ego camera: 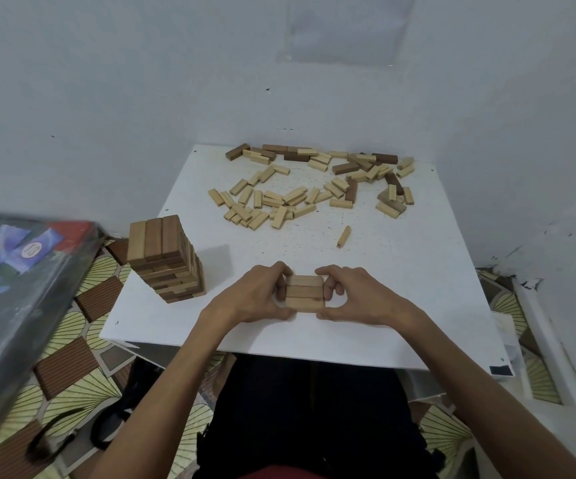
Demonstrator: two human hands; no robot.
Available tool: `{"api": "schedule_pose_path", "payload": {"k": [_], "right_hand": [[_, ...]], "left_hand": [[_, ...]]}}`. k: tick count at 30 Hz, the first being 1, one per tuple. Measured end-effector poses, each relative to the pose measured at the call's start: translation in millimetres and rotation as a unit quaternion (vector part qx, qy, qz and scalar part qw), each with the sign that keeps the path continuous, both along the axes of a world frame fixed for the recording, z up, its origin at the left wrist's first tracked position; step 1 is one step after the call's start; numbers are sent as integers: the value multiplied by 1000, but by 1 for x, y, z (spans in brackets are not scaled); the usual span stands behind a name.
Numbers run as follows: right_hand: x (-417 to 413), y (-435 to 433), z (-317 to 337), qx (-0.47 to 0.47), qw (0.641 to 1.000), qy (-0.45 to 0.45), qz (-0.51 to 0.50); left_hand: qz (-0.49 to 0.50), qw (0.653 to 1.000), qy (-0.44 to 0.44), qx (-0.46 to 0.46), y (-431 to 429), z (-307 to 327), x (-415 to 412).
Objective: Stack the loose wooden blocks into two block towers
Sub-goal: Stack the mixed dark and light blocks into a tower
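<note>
White walls meet behind a white table (400,305) set on patterned flooring. Near the table's near edge, the left hand (255,295) and right hand (359,295) curl around opposite ends of a row of three blocks (304,292), fingers and thumbs pinching it. A finished tower (165,261) stands at the left edge. Loose blocks (300,198) lie scattered along the far edge. Off the table's left edge sits a dark box (20,271), its contents not visible.

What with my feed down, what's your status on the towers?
Left hand and right hand grip the three-block row. First tower stands left of it. Loose blocks beyond; nothing in the way.
</note>
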State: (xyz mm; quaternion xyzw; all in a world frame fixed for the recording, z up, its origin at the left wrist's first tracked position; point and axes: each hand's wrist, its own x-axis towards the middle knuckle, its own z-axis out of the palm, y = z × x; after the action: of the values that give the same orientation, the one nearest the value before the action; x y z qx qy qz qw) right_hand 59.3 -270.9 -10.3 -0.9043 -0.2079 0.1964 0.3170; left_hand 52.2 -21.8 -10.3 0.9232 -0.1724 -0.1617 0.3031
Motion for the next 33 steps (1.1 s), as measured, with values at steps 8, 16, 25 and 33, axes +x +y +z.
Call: {"api": "schedule_pose_path", "payload": {"k": [8, 16, 25, 33], "right_hand": [[0, 1, 1, 7, 1000, -6, -2], [-3, 2, 0, 3, 1000, -15, -12], [-2, 0, -3, 14, 1000, 2, -20], [-5, -1, -6, 9, 999, -47, -10]], "left_hand": [[-20, 1000, 10, 8, -2, 2, 4], [-10, 1000, 5, -8, 0, 0, -2], [5, 1000, -3, -28, 1, -4, -2], [-10, 995, -94, 35, 4, -6, 3]]}}
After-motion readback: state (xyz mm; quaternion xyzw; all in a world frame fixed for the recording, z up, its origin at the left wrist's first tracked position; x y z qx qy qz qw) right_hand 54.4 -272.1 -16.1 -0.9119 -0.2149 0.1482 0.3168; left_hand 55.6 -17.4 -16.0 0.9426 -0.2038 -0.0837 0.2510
